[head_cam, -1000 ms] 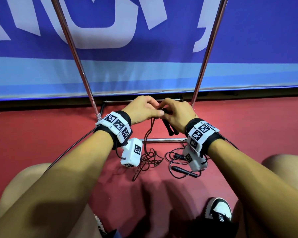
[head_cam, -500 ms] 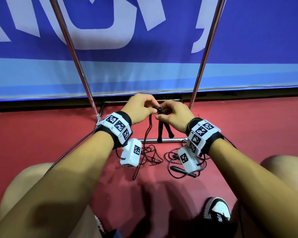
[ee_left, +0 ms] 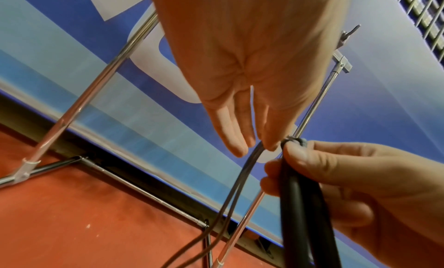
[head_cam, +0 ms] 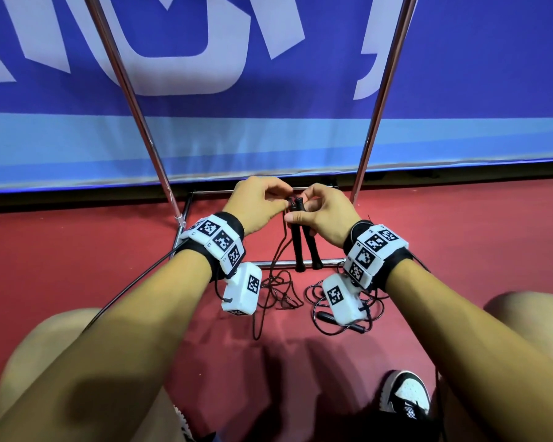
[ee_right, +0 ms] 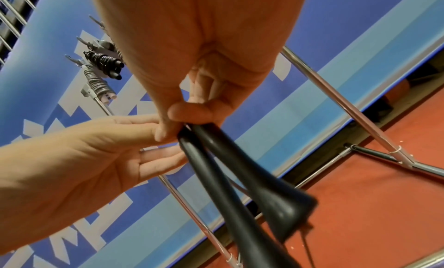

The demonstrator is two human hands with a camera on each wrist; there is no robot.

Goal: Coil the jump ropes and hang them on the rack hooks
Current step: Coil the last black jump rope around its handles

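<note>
Handles [head_cam: 304, 237] of the black jump rope now hang straight down, side by side, pinched at their tops by your right hand [head_cam: 320, 215]; a second ago they sat bunched in your palm. Your left hand [head_cam: 256, 207] pinches the cord [ee_left: 242, 175] beside them, its slack [head_cam: 278, 291] trailing on the red floor [head_cam: 77, 250], so coiling can start.

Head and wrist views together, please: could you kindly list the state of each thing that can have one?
Left hand: pinches the cord beside the handle tops.
Right hand: holds both handles together at their tops.
Handles: paired, hanging down.
Cord: uncoiled, trailing to the floor.
Second rope: loose on the floor.
Coiled ropes: two, hung on the rack hooks.
</note>
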